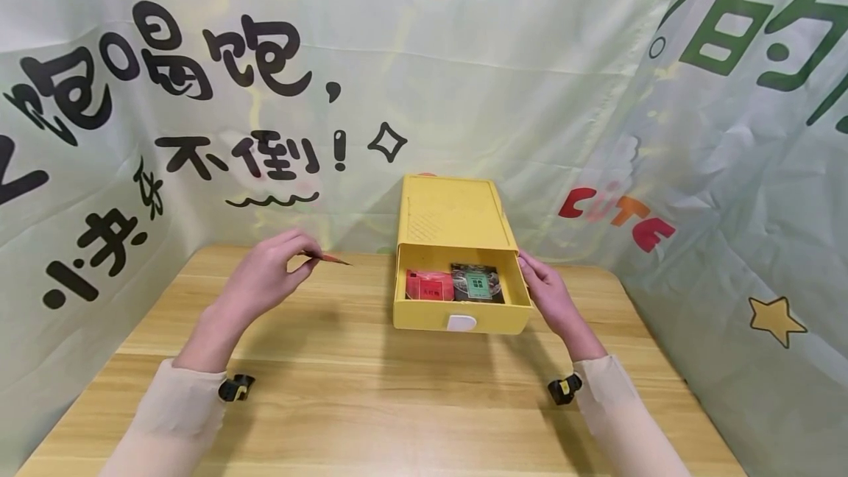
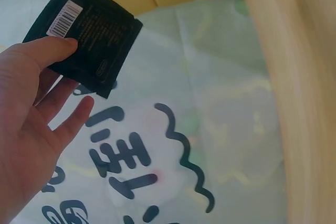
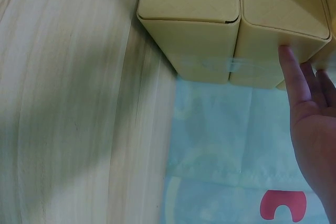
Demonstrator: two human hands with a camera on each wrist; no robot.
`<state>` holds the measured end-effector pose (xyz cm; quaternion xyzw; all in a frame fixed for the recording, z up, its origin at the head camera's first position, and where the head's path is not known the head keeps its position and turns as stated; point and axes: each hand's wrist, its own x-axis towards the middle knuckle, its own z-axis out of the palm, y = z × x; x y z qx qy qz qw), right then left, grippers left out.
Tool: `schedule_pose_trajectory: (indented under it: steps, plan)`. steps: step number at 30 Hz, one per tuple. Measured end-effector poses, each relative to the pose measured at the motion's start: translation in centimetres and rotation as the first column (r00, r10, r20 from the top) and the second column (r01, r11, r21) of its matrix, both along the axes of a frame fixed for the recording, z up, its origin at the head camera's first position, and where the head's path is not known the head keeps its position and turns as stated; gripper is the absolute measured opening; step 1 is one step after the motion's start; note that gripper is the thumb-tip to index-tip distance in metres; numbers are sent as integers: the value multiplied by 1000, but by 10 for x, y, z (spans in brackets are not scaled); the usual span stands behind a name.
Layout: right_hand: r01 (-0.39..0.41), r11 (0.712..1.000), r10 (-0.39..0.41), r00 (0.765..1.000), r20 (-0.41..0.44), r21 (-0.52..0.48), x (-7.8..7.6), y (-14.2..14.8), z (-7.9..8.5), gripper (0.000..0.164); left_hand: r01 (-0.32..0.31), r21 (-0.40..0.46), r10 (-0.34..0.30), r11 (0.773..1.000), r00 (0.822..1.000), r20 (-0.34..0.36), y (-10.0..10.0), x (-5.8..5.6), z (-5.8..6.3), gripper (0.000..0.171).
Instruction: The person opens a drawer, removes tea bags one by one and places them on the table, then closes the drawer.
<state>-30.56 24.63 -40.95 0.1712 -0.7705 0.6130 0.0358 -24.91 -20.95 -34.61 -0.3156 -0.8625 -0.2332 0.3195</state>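
My left hand [image 1: 265, 274] pinches a small flat sachet [image 2: 100, 40] between thumb and fingers, above the table to the left of the yellow drawer box [image 1: 457, 212]. In the left wrist view the sachet's dark back shows a barcode and small print; the head view catches it nearly edge-on. The top drawer [image 1: 424, 317] is pulled out. Inside it lie a red sachet [image 1: 427, 284] and a dark sachet with a green label [image 1: 475, 284], side by side. My right hand [image 1: 550, 300] rests against the box's right side, its fingers extended in the right wrist view.
The box stands towards the back of the wooden table [image 1: 318, 403]. A printed cloth [image 1: 358, 35] hangs behind and along both sides. A white handle [image 1: 461, 323] sits on the drawer front. Dark wrist cameras [image 1: 236, 387] are worn at both cuffs.
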Motion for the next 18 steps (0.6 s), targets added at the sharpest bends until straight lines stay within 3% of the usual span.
schedule_pose_trajectory:
  steps: [18]
  plan:
    - [28,1000,-28,999,-22,13,1,-1,1,51,-169,-54,169,984,986,-6,-22,-13,-30,20]
